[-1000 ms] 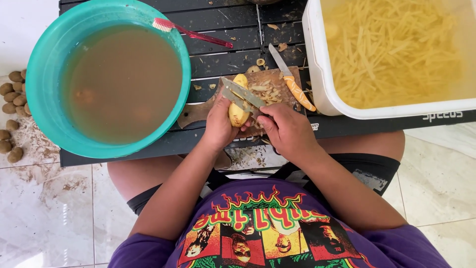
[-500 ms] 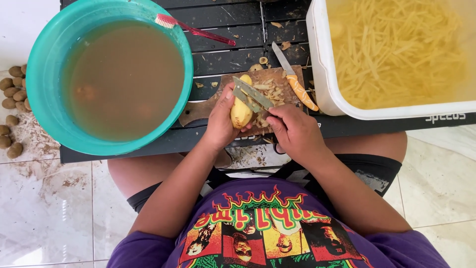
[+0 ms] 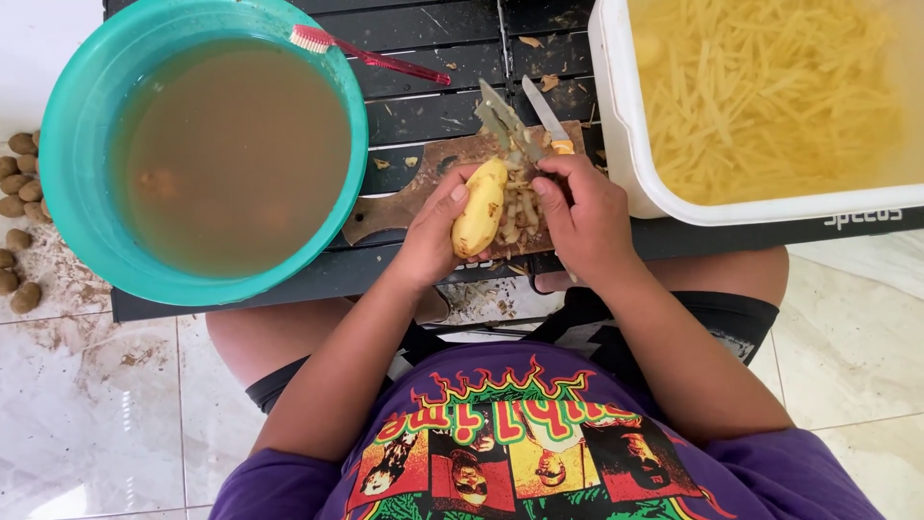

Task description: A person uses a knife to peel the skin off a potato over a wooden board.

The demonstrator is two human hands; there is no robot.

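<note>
My left hand [image 3: 430, 231] grips a peeled yellow potato [image 3: 479, 207] over a small wooden cutting board [image 3: 404, 202]. My right hand [image 3: 585, 214] holds a metal peeler [image 3: 500, 120] whose blade points away from the potato, up and to the left. A pile of peelings [image 3: 523, 214] lies on the board between the two hands. A knife [image 3: 547, 117] with an orange handle rests on the board just beyond my right hand, its handle mostly hidden.
A teal basin [image 3: 72, 164] of murky brown water sits at left with a red toothbrush [image 3: 371, 56] across its rim. A white tub [image 3: 616, 144] of cut potato strips stands at right. Everything rests on a black slatted table [image 3: 433, 87]. Unpeeled potatoes [image 3: 17, 183] lie on the tiled floor.
The peeler has lifted off the potato and now points away from it. The potato shows more peeled yellow surface and both hands sit slightly closer to me.
</note>
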